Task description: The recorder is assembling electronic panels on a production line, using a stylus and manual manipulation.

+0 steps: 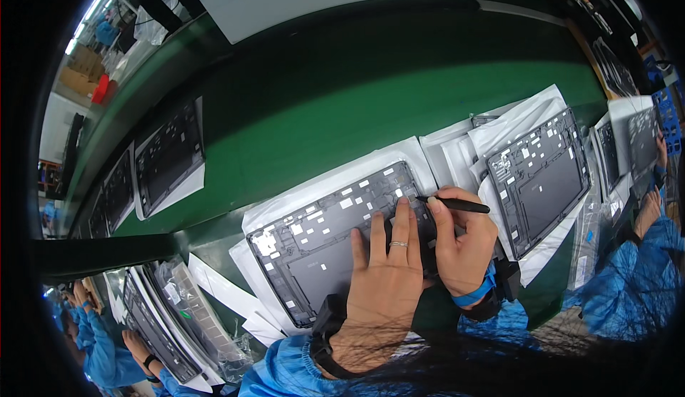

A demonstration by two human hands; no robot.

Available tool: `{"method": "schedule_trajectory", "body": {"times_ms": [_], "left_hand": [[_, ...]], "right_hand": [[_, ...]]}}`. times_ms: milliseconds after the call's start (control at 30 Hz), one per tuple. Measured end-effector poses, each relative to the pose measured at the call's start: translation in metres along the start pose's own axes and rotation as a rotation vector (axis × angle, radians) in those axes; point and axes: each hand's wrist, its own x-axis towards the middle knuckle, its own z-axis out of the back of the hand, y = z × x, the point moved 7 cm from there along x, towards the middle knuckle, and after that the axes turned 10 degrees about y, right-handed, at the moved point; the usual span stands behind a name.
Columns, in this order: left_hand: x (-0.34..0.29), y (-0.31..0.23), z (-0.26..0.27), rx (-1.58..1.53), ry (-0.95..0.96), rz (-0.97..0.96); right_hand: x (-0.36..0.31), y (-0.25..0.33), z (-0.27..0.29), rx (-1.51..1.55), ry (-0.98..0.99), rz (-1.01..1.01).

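Observation:
A dark tablet housing [321, 258], dotted with small white patches, lies tilted on white sheets [253, 219] in front of me. My left hand [389, 276] rests flat on its right half, fingers stretched out, a ring on one of them. My right hand [465, 251] is closed around a black pen-shaped tool [464, 204]. The thin tip of the tool points left, at the housing's upper right edge beside my left fingertips. Whether the tip touches the housing I cannot tell. The housing's lower right part is hidden under my hands.
Another dark housing [549, 190] lies on white sheets to the right. More housings [171, 154] stand along the far left of the green table [342, 97]. Stacked parts with clear plastic trays [203, 311] are at lower left. Co-workers in blue sleeves [635, 268] sit on both sides.

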Motion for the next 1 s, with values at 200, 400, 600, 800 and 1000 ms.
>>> {"method": "schedule_trajectory", "body": {"times_ms": [200, 400, 600, 800, 1000], "left_hand": [[0.001, -0.001, -0.004, 0.071, -0.002, 0.025], [0.005, -0.010, -0.004, 0.132, 0.023, 0.014], [0.006, -0.004, -0.007, 0.138, -0.022, 0.071], [0.017, -0.012, -0.011, 0.174, -0.073, 0.069], [0.011, -0.006, -0.016, 0.290, -0.071, 0.117]], "right_hand": [[0.000, 0.003, -0.001, -0.033, 0.006, 0.014], [0.000, 0.002, 0.002, -0.058, -0.008, 0.003], [0.002, 0.003, -0.002, -0.036, 0.034, -0.002], [-0.003, -0.005, 0.032, 0.106, -0.216, 0.213], [-0.012, 0.005, 0.008, 0.319, 0.060, 0.019]]}}
